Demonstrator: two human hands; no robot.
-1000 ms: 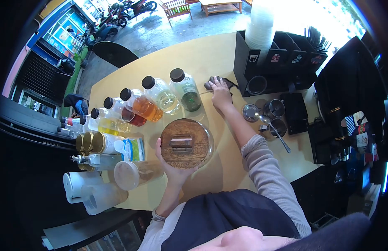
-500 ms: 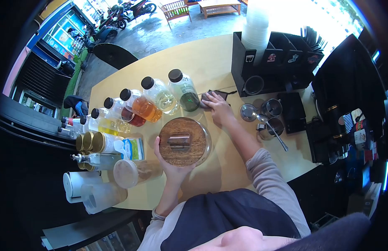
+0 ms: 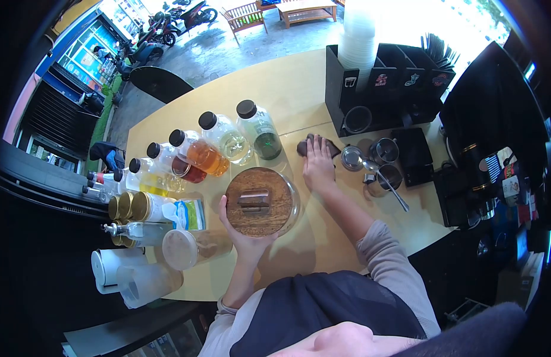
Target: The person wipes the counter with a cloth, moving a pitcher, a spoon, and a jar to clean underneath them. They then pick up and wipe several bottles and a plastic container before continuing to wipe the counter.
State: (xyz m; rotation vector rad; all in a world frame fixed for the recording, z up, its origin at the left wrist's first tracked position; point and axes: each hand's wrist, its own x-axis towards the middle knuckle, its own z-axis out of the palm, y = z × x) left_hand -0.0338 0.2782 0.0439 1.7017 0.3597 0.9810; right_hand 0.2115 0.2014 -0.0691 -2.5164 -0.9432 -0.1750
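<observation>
My left hand (image 3: 250, 241) is wrapped round the near left side of a clear jar with a round brown wooden lid (image 3: 257, 217), which has a block handle on top. Under the fingers of my right hand (image 3: 317, 163), a dark cloth (image 3: 330, 149) is pressed to the wooden table (image 3: 293, 65). Left of the cloth stands a clear bottle with dark green contents (image 3: 267, 143). To its right are a small metal-topped container (image 3: 351, 158), glass cups (image 3: 385, 151) and a long spoon (image 3: 394, 190).
A row of black-capped bottles (image 3: 207, 156) with coloured liquids runs to the left. Gold-lidded jars (image 3: 146, 207), a lidded tub (image 3: 183, 250) and a clear pitcher (image 3: 146, 284) line the left edge. A black organizer (image 3: 379, 107) holds stacked cups (image 3: 357, 50) at the back right.
My right hand and the cloth have slid to the right, away from the green bottle and closer to the cups. The left hand and the jar stay put.
</observation>
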